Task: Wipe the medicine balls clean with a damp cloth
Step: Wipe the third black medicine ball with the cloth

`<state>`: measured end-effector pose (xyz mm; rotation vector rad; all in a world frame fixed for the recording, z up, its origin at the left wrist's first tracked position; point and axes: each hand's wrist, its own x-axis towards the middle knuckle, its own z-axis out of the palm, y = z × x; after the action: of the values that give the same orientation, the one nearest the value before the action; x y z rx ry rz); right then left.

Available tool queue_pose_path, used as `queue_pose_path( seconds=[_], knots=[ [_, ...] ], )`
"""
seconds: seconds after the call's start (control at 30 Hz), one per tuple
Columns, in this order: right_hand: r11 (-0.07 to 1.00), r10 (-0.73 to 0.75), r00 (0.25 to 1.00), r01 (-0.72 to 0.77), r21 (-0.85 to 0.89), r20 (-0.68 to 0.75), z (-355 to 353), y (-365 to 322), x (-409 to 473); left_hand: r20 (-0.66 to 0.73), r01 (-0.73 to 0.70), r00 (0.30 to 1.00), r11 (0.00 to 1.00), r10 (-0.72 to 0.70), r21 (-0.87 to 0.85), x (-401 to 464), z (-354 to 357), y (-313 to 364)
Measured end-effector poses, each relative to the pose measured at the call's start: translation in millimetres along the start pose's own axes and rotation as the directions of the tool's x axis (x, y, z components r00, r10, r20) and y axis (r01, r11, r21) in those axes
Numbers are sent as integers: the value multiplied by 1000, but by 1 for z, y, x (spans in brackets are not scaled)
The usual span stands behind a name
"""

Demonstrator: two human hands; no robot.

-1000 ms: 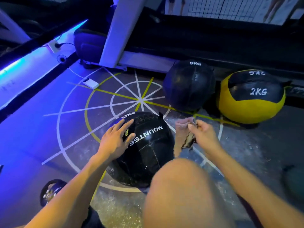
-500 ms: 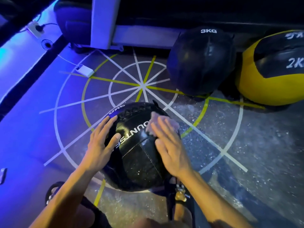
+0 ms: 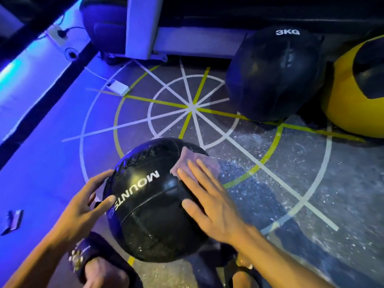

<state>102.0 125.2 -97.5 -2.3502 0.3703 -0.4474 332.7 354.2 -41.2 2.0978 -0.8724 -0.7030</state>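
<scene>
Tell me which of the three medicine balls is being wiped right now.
The near black ball printed MOUNT, with the cloth pressed on it by the right hand. The 3KG black ball and yellow ball sit untouched behind.

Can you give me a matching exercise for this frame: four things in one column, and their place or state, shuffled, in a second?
Things:
1. cloth
2. 3KG ball
3. yellow ball
4. white power bank

Places or states:
A. cut off by the right edge of the head view
B. pressed flat under the right hand on the MOUNTS ball
C. on the floor at the left, with a cable running from it
D. all black, resting on the floor between the painted circles and the yellow ball

Pairs: 1-B, 2-D, 3-A, 4-C
</scene>
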Motion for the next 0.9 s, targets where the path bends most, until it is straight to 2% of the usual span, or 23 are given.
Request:
queue_pose_path(
  seconds=[0.1,0.2,0.3,0.4,0.57,0.63,0.7,0.73,0.77,0.8,0.83,0.9],
  knots=[
    [997,-61,998,61,49,-8,8,-13,-3,-76,-2,997,999,0,-36,16,-5,27],
    [990,-109,994,108,94,12,8,-24,-9,-108,-39,993,988,55,147,47,18,49],
    [972,-235,967,231,45,102,7,-28,-22,-131,-40,988,942,88,334,56,37,46],
    [964,-254,956,263,-46,149,9,-20,-18,-147,-32,986,953,80,301,52,41,40],
    [964,-253,937,266,-23,241,13,-14,4,-165,-61,978,938,123,340,45,45,34],
    [979,-202,954,195,55,219,11,2,33,-174,-57,977,935,124,350,43,48,31],
    [985,34,976,-69,157,216,11,24,75,-178,-40,978,931,112,362,41,49,31],
    [959,157,961,-203,196,229,8,27,92,-181,-35,978,930,108,366,42,49,32],
    [939,222,945,-273,206,240,7,21,98,-186,-29,977,929,104,368,42,49,33],
    [948,194,957,-239,208,218,8,9,92,-186,-29,977,932,102,360,42,48,33],
    [969,84,979,-124,214,188,11,-7,79,-181,-31,978,936,101,349,44,46,32],
    [976,-186,961,156,150,207,15,-33,47,-184,-47,976,943,113,328,43,43,29]
  ],
)
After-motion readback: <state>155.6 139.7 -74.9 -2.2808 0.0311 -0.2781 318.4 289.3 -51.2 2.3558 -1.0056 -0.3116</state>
